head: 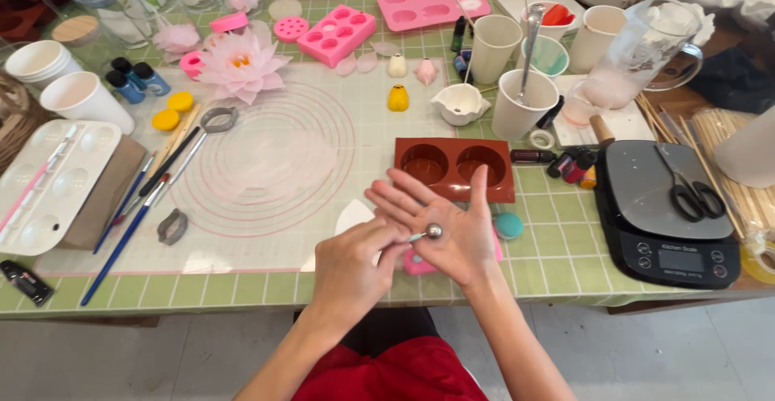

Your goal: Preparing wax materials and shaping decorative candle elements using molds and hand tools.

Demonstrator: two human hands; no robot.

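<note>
My right hand (449, 225) lies open, palm up, over the front of the green checked table (557, 264). My left hand (353, 265) grips a thin metal ball-tipped tool (433, 231), and the ball presses into the right palm. A pink piece (416, 267) and a teal round piece (508, 225) lie under and beside the right hand. A white petal-shaped piece (353, 214) rests just left of the fingers. Just behind the hands is a brown two-cavity mould (455, 165).
A clear mat with printed circles (266, 159) covers the middle, with a pink lotus flower (240, 66) behind it. Brushes (129, 223) and a white palette (48, 183) sit left. A black scale (662, 215) with scissors (686, 191) stands right. Cups, pink moulds and small bottles crowd the back.
</note>
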